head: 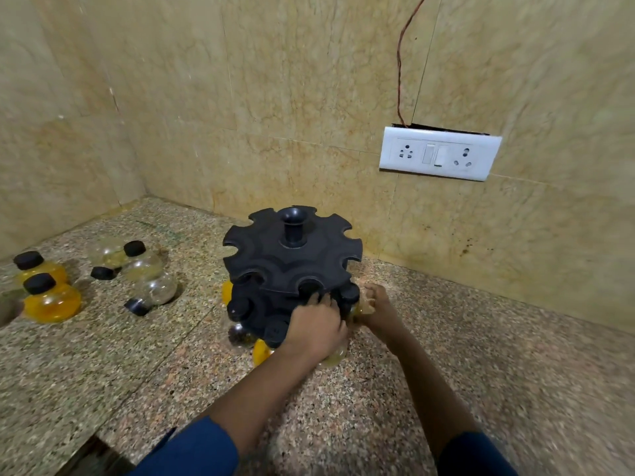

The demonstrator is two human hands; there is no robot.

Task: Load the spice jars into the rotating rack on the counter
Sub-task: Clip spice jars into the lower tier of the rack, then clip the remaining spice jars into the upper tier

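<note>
1. Because the spice jars (51, 300) look light, smooth and round-bellied (slippery plastic, I judge), the black cap or neck is the safer hold.
2. Left hand (316, 324) reaches to a cap (311, 292) in the lower tier of the rack (292, 259); the grip I cannot tell.
3. Right hand (376, 307), fingers curled, holds one jar (357, 309) at the rack's right side — others lie left on the counter (446, 355).

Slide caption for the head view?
Left hand on the rack, right hand holding a jar; spare jars on counter.
</note>
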